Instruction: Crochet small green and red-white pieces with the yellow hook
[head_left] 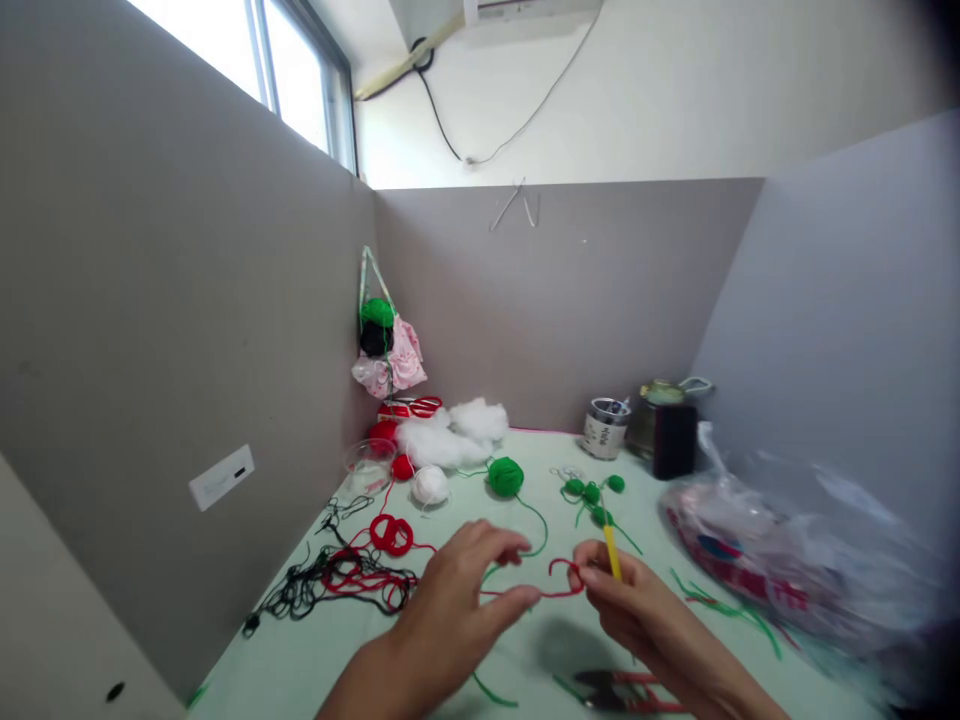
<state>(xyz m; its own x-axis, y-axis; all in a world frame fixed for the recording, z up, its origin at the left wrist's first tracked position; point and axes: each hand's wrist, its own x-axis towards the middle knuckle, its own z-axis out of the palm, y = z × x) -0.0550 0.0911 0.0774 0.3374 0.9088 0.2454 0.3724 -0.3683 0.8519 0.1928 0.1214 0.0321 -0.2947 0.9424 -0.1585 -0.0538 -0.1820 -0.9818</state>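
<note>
Thin, bright red yarn (pixel 559 594), its end curling loosely, is pinched in the right hand (pixel 626 590) beside a slim yellow tool (pixel 612 552); the left hand (pixel 457 600) curves open.

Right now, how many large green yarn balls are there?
2: a nearer green ball on the table, right of the white ball; a higher green ball hanging back left, above the black ball. Others may be hidden.
</note>
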